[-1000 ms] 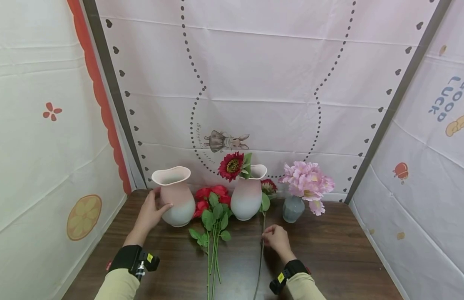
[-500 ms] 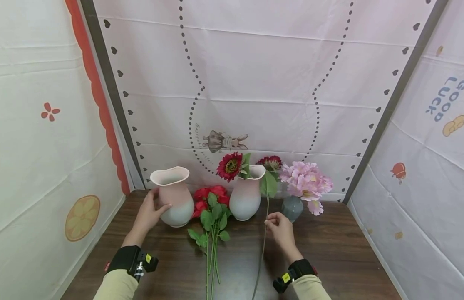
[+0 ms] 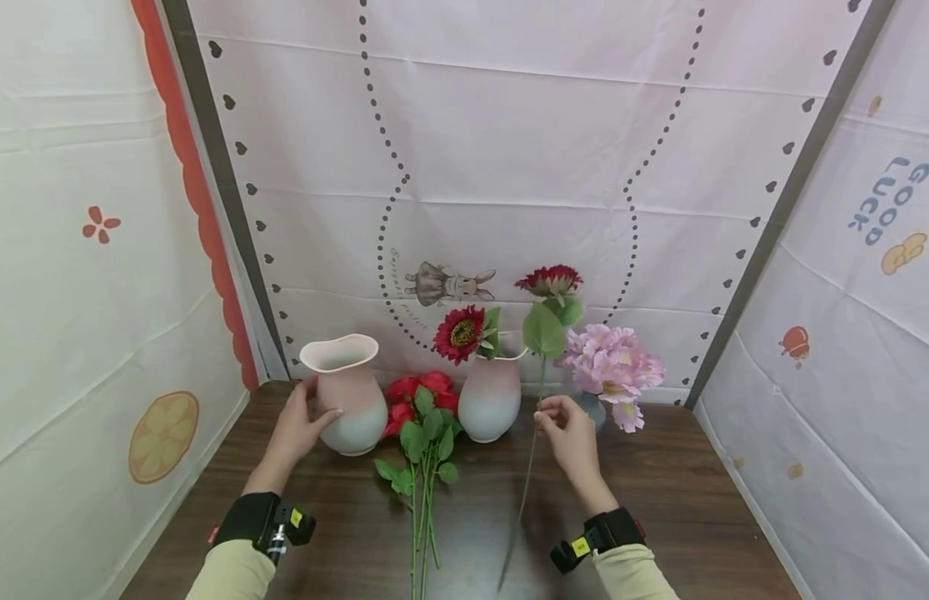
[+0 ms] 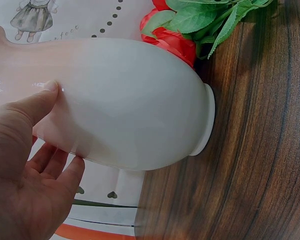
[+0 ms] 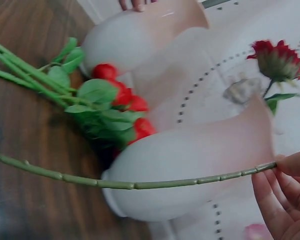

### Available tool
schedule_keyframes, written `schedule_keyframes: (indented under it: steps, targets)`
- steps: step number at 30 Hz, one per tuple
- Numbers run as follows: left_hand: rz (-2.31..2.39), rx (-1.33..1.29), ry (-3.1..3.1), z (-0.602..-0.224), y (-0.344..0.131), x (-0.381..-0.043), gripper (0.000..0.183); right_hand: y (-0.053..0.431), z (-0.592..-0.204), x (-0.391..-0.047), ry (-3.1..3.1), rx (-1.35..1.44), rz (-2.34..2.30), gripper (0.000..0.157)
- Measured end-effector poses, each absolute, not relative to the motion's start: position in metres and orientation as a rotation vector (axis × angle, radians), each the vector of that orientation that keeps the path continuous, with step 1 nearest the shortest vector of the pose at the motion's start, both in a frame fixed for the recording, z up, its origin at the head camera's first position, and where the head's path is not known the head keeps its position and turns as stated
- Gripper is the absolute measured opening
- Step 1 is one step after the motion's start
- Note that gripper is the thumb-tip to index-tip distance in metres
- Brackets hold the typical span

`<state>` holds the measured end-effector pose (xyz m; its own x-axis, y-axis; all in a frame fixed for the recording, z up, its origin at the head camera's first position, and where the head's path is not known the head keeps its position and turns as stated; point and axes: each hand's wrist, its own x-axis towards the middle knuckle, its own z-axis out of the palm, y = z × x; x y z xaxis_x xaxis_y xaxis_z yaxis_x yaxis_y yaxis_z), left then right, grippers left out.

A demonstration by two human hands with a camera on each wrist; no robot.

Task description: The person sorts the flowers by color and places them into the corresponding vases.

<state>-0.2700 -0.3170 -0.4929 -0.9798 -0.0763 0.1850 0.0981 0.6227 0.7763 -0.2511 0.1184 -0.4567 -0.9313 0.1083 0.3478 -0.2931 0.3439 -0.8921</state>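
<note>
My left hand (image 3: 297,425) holds the side of the left pink-and-white vase (image 3: 352,400), thumb on its front and fingers round the outer side. That vase stands on the table with nothing showing in its mouth. Between thumb and fingers, my right hand (image 3: 571,437) pinches the long green stem (image 5: 135,185) of a dark red flower (image 3: 551,282), held upright with its bloom above the right vase's rim. The right pink-and-white vase (image 3: 490,400) bears another dark red flower (image 3: 461,333), leaning left. In the right wrist view, the pinched stem crosses in front of this vase.
Several red roses (image 3: 437,387) lie between the two vases, their green stems (image 3: 425,517) pointing to the front edge. A small grey-blue vase (image 3: 593,408) with pink flowers (image 3: 614,367) stands at the right, partly behind my right hand. A patterned cloth (image 3: 509,125) hangs behind the brown table (image 3: 681,500).
My right hand has risen and moved slightly right, lifting the dark red flower from behind the right vase to above its rim. My left hand stays on the left vase.
</note>
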Motion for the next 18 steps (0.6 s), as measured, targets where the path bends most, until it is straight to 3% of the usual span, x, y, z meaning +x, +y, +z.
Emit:
schedule_keyframes:
  steps: [18]
  targets:
    - [-1.272, -0.039, -2.640, -0.494, -0.318, -0.270, 0.082, 0.122, -0.335, -0.267, -2.004, 0.316, 1.545, 0.022]
